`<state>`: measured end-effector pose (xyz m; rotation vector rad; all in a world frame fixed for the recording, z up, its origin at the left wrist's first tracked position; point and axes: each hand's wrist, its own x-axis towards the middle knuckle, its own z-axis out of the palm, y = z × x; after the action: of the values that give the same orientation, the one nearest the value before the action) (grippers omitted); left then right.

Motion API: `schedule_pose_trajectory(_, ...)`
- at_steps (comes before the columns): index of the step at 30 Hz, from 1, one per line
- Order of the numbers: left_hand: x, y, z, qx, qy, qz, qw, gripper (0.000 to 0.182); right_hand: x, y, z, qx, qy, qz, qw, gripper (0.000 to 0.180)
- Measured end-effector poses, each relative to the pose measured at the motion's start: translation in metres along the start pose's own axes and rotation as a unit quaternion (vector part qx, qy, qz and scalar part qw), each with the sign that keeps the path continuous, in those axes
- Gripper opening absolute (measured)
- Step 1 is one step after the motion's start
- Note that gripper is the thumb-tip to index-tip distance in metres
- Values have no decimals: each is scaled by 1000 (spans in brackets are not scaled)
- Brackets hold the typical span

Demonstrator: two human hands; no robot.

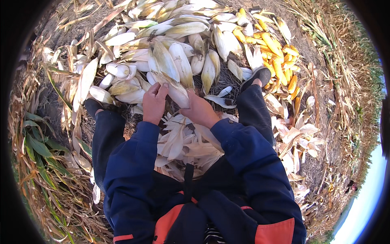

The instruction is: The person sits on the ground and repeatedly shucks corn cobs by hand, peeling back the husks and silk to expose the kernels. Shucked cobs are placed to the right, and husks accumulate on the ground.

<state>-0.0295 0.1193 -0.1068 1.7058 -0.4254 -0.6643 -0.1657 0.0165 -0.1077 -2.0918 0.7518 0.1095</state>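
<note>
An ear of corn in its pale husk (176,95) slants between my two hands in front of my knees. My right hand (199,106) grips it near its lower end, fingers wrapped around the husk. On the other side, my left hand (155,99) has thumb and fingers pinched together at the husk's edge; what lies between them is too small to make out. Just beyond is a heap of unhusked corn ears (182,59), whitish and yellow-brown. Loose stripped husks (176,140) lie between my legs.
Husked yellow ears (277,58) are piled beyond my right shoe (257,77). My left shoe (93,106) touches the heap's near left side. More discarded husks (297,137) lie right of my leg. Dry cornstalks (48,170) cover the ground at left, others at right.
</note>
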Motion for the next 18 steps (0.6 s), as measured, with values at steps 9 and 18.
schedule_pose_trajectory(9,-5,8,-8,-111,79,-27,990,23,0,-6,1,-142,131,-83,978,55)
schedule_pose_trajectory(18,-1,-19,-2,-439,90,-174,877,11,-3,-5,27,328,-67,-24,942,55)
